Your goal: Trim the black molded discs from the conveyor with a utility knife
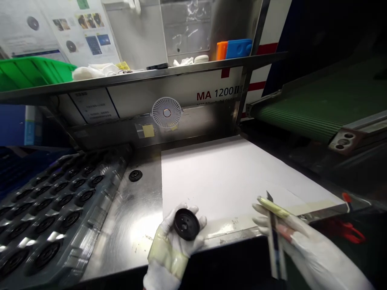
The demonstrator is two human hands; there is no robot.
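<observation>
the white machine panel (178, 85) bears the marking ma 1200 ii (215, 94) (ma in red, rest dark).

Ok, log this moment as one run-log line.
left hand: black round part | right hand: craft knife | beside: tray of black parts

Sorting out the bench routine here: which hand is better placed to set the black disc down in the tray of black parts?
Left, probably: the left hand holds the black disc and sits nearer the tray. The right hand grips a taped knife and lies farther off.
</observation>
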